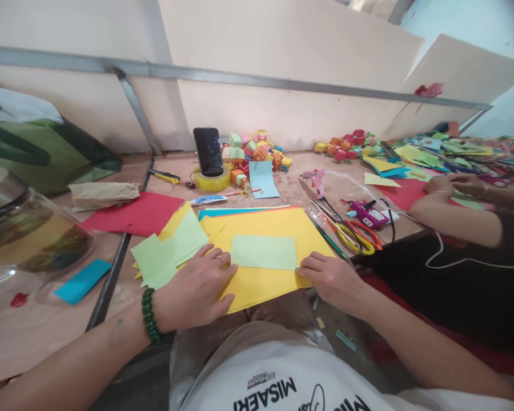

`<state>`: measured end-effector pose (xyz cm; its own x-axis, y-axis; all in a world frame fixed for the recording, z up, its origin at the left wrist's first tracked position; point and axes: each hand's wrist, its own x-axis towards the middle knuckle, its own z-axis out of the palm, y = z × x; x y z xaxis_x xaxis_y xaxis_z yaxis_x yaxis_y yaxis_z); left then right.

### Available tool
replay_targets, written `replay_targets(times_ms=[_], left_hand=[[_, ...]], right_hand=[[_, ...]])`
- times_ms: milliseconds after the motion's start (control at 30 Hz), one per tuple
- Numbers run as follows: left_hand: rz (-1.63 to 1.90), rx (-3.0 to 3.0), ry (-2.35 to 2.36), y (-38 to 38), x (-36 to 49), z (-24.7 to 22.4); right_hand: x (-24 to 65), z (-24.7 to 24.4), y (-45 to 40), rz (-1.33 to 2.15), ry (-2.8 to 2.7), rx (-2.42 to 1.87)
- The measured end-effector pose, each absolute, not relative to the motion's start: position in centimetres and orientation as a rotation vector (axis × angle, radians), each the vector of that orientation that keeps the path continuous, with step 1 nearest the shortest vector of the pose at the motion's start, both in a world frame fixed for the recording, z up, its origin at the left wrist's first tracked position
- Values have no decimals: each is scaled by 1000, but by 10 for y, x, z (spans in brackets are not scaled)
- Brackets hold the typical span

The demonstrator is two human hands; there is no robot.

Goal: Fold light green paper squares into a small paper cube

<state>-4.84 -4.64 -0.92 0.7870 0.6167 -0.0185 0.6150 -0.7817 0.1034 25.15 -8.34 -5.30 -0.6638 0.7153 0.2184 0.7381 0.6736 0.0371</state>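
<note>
A pale green paper rectangle [263,252] lies flat on a stack of yellow sheets [257,285] at the table's front edge. My left hand [197,288], with a green bead bracelet and a ring, rests at the rectangle's left side, its fingers apart and lying on the paper. At the rectangle's lower right corner, my right hand [325,277] has its fingers pressed together; the corner is at the fingertips. More pale green pieces [165,260] lie beside my left hand, over yellow paper.
Scissors [362,242], a pink glue gun [316,184] and a purple one [368,214] lie right. Behind are a phone [208,151], tape [213,178] and folded paper pieces [261,151]. A glass jar [38,234] stands left. Another person's hands [458,188] are far right.
</note>
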Motion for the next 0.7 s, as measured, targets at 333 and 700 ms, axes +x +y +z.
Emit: replay_targets(times_ms=[333,700], left_hand=[[96,2863,1004,-55,-59,-14],[166,2853,1204,-15,-47,-11]], right_hand=[[251,-36,-84,34,-2629,-1372],[219,-15,-29,282,-2362,-1856]])
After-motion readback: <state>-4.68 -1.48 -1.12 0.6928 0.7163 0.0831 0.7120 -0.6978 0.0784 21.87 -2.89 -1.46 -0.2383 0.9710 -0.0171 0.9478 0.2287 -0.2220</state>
